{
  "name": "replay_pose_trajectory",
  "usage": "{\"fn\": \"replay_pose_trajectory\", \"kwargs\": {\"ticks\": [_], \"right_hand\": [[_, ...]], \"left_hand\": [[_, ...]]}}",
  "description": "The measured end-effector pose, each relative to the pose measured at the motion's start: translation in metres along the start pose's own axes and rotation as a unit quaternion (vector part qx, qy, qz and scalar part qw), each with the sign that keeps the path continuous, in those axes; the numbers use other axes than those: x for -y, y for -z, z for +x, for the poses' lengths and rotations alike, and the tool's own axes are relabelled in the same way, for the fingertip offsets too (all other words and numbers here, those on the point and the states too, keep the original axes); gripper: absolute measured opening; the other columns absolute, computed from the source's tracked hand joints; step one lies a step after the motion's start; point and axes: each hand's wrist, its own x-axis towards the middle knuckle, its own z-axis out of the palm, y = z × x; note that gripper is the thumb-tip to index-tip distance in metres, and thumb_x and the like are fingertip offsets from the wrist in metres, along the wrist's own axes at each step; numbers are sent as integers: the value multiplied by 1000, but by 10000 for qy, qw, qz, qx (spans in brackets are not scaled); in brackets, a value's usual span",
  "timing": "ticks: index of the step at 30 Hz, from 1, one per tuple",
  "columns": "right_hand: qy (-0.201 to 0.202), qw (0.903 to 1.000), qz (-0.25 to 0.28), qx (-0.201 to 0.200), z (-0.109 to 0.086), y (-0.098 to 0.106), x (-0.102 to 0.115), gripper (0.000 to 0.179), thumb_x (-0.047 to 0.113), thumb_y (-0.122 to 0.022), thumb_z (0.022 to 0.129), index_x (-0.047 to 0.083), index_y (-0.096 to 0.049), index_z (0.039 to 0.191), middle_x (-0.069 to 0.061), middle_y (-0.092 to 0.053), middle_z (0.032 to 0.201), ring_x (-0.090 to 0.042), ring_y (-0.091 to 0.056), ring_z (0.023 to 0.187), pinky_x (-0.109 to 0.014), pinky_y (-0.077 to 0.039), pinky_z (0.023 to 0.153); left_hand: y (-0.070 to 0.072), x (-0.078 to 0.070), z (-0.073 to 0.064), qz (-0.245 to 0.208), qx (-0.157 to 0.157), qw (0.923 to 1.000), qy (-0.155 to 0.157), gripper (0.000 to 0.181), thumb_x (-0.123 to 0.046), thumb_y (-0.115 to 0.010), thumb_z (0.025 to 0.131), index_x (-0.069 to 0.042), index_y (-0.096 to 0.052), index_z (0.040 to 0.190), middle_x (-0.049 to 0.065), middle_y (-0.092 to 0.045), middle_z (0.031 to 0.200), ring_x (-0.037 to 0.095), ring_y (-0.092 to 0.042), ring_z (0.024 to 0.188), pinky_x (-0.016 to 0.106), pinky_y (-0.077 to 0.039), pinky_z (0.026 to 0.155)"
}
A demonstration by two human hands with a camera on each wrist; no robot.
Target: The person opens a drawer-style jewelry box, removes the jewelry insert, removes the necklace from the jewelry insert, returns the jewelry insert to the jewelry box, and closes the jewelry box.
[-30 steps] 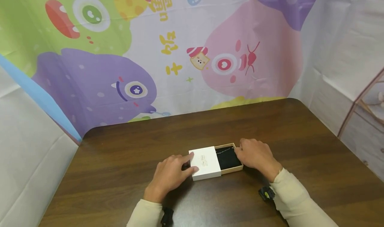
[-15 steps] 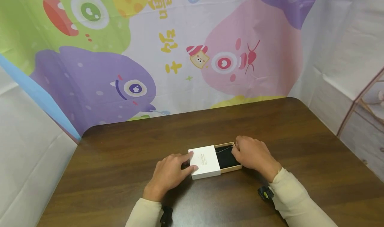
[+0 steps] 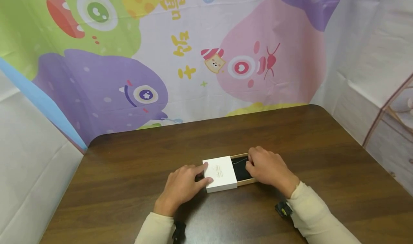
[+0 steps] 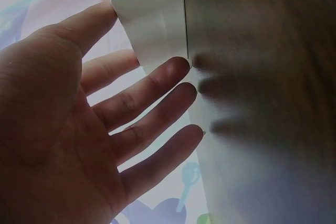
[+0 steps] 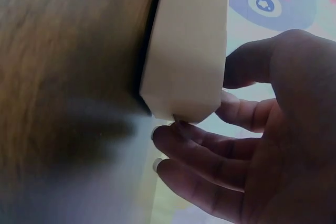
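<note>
A white printed box sleeve (image 3: 221,174) lies on the brown table (image 3: 145,151), with a tan drawer tray (image 3: 246,182) partly pulled out of its right side. Inside the tray is a black pad (image 3: 240,174) with a thin chain (image 3: 239,162) across its upper part. My left hand (image 3: 180,186) presses the sleeve's left end with thumb and index finger; its other fingers (image 4: 181,95) stretch loosely beside the box. My right hand (image 3: 269,165) bends over the tray's right end, thumb and index reaching inside. The tray wall (image 5: 184,51) hides those fingertips.
A cartoon-printed curtain (image 3: 193,93) hangs along the table's back edge, and pale sheets (image 3: 29,158) close off the sides. A black wrist camera (image 3: 284,209) sits under the right sleeve cuff, another at the left.
My right hand has shifted a little left, from the tray's right end further in over the black pad. The left hand and the sleeve hold nearly the same place.
</note>
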Motion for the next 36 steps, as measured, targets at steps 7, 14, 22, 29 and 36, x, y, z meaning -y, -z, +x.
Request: {"fn": "replay_pose_trajectory", "kwargs": {"ticks": [7,14,22,29,36], "right_hand": [[4,9994,-257,229,-2,-1,3,12,25,-61,91,15,-57,87,-1,-51,84,-16,-48,60,-38,-41,55],[-37,9986,-477,204,-3,0,4,14,25,-65,89,11,-63,92,-3,-56,87,-20,-55,66,-43,-47,58],[-123,9976,-516,444,-4,4,6,27,26,-70,87,6,-68,104,-9,-61,95,-28,-63,76,-49,-51,65],[-99,9976,-536,428,-4,5,8,20,23,-71,87,6,-70,99,-7,-63,93,-28,-64,76,-49,-51,63],[-52,9973,-665,297,-4,4,9,14,20,-75,87,11,-67,79,-4,-59,83,-31,-65,75,-51,-51,62]], "left_hand": [[0,0,0,-8,-15,10000,-2,55,-54,-69,90,-24,-66,136,0,-72,102,21,-67,90,43,-51,66],[0,0,0,-15,22,10000,2,55,-54,-69,90,-24,-65,137,1,-72,104,22,-67,92,45,-52,68],[0,0,0,-6,47,10000,24,55,-54,-69,91,-24,-65,137,2,-73,107,23,-68,93,45,-52,69],[-1,0,0,-3,52,10000,38,55,-54,-69,91,-24,-65,137,1,-73,105,22,-67,92,44,-52,69],[0,0,0,22,17,10000,14,55,-54,-69,90,-25,-65,137,-1,-72,102,21,-67,91,44,-51,67]]}}
